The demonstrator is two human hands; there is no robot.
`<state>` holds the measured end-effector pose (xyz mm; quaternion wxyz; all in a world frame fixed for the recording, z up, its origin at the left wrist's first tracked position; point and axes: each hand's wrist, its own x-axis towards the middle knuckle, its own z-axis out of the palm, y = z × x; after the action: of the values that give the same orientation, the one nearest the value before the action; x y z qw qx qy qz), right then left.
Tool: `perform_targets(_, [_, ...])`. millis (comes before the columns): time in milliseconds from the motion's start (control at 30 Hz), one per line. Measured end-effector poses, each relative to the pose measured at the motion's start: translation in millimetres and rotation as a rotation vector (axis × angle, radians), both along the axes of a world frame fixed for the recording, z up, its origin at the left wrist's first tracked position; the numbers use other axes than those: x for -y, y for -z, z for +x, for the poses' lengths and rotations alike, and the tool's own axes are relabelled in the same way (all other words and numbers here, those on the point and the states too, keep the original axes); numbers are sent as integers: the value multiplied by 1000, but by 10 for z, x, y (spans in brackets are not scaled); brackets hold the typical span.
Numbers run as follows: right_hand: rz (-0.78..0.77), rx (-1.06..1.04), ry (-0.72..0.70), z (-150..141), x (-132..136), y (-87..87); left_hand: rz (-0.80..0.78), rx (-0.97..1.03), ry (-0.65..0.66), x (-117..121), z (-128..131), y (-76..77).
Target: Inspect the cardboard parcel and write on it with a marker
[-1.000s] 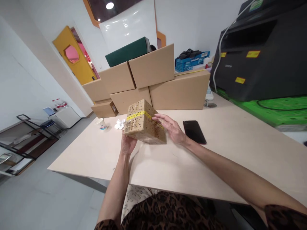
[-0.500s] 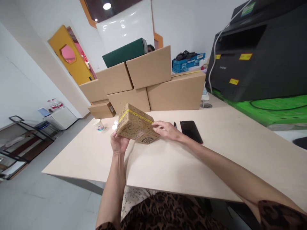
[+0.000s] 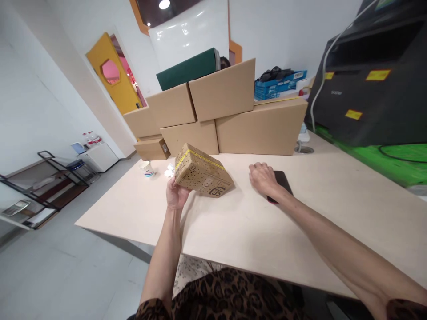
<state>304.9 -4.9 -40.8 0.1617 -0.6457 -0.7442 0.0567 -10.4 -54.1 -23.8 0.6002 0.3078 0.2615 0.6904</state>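
Note:
My left hand (image 3: 177, 194) grips a small printed cardboard box (image 3: 206, 175) by its lower left end. Yellow tape runs along the box, which is tilted above the table, its right end low. At the right, my right hand (image 3: 263, 180) is down at the tabletop, its fingers curled closed over the spot where a black pen lay; the hand hides nearly all of the pen. Partly under the right wrist lies a dark phone (image 3: 283, 182).
Plain cartons (image 3: 255, 132) are stacked along the back, with a green box (image 3: 188, 69) on top. A paper cup (image 3: 146, 169) and crumpled white paper (image 3: 170, 170) sit left on the table (image 3: 216, 231). A black printer (image 3: 370, 89) stands right.
My right hand has left the cardboard box and moved right, closing over the pen beside the phone. My left hand still holds the box tilted. The view has turned slightly left.

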Motion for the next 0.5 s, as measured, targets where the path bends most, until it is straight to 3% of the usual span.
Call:
perform_targets(133, [68, -567, -353, -274, 45, -25, 40, -36, -1, 28, 50, -19])
perform_targets(200, [84, -795, -453, -400, 99, -35, 74, -59, -5, 59, 88, -44])
perform_targets(500, [242, -1137, -432, -326, 189, -12, 165, -181, 72, 165, 167, -108])
